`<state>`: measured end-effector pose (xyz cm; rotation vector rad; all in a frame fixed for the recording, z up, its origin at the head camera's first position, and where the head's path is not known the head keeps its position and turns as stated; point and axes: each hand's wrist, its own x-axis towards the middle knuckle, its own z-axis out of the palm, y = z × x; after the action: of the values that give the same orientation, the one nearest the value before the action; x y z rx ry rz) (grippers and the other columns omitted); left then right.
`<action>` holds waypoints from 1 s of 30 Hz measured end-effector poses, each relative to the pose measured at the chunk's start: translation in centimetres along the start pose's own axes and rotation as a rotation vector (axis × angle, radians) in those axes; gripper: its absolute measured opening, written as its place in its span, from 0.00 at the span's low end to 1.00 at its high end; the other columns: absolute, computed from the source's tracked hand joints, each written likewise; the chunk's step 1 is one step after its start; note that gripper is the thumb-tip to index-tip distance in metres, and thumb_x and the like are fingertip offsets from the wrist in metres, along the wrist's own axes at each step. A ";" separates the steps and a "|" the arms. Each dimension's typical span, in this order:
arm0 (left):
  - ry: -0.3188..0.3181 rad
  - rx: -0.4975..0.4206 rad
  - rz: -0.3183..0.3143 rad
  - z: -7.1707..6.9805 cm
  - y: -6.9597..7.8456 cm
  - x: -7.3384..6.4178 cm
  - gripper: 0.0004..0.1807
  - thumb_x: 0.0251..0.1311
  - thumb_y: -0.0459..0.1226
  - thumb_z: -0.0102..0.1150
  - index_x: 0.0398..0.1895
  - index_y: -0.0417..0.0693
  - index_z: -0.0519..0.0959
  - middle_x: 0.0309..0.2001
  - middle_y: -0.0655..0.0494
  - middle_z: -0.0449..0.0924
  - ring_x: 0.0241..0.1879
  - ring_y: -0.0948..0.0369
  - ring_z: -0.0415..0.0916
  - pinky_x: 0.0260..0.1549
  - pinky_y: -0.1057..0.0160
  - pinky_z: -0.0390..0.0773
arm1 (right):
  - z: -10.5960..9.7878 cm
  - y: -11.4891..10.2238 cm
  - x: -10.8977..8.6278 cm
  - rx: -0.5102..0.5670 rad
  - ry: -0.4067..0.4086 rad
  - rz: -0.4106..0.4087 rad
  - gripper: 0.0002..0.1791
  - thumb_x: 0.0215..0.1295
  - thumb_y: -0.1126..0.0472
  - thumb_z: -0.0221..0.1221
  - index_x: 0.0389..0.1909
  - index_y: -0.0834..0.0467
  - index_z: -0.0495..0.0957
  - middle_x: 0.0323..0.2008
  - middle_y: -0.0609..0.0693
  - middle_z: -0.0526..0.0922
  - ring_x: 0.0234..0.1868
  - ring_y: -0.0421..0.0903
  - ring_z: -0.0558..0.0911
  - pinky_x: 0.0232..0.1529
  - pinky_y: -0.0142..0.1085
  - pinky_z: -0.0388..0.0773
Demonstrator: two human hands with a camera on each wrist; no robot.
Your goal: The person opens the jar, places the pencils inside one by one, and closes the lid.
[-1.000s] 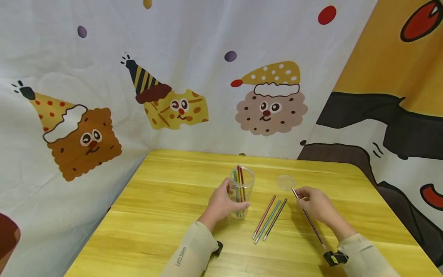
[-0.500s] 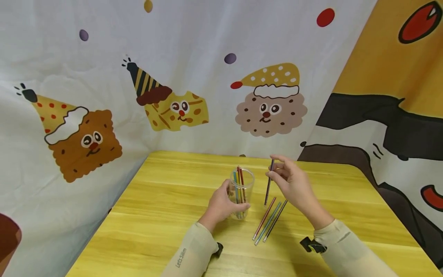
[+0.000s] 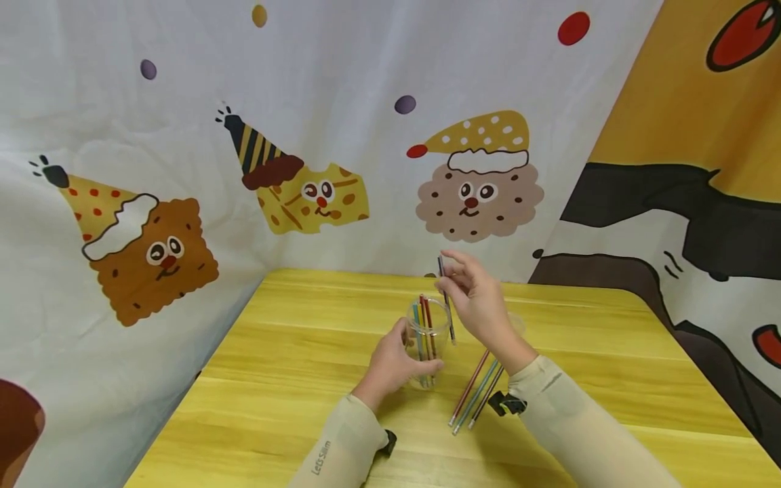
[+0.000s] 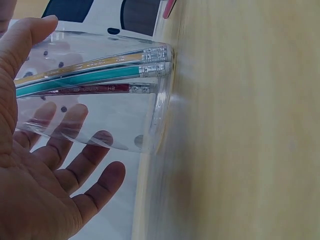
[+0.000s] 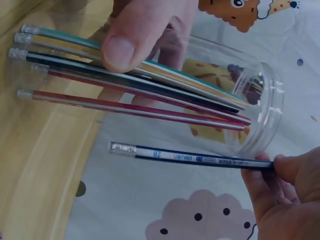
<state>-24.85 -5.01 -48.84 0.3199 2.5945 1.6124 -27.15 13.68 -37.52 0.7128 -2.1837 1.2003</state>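
- We judge the dark pencil (image 5: 200,157) to be light and stiff, its painted barrel perhaps a little slick, so a modest pinch should do; a firm squeeze gains us little.
- We would take hold near the end away from the metal cap, just where the right hand (image 3: 478,301) pinches it between thumb and fingers, leaving most of the barrel free below.
- The pencil hangs nearly upright, capped end down, just beside the rim of the clear cup (image 4: 125,112) and outside it; whether the two touch we cannot tell.
- The cup looks thin-walled and light, and we expect it to tip or slide easily, so the side wall below the rim seems the sound place to steady it.
- There the left hand (image 3: 390,359) grips it, thumb on one side and fingers curved round the other, the cup upright on the table (image 3: 305,352).
- Inside, several pencils (image 5: 135,107) lean loosely, capped ends down, and we judge they could rattle or shift if the cup is jolted.
- The right forearm reaches in over three loose pencils, red (image 3: 470,387), teal (image 3: 476,397) and dark, its wrist above the table and its fingers higher than the rim.
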 end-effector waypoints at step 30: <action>-0.020 -0.010 -0.004 -0.2 -0.1 0.1 0.33 0.50 0.55 0.85 0.51 0.61 0.72 0.51 0.57 0.80 0.50 0.56 0.76 0.48 0.52 0.80 | -0.2 -4.8 0.6 0.312 0.238 -0.375 0.23 0.68 0.84 0.59 0.63 0.75 0.70 0.42 0.64 0.82 0.45 0.43 0.91 0.45 0.32 0.89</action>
<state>-25.01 -5.18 -48.87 0.3285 2.5695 1.6125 -24.35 11.53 -34.24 0.9982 -1.5993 1.3547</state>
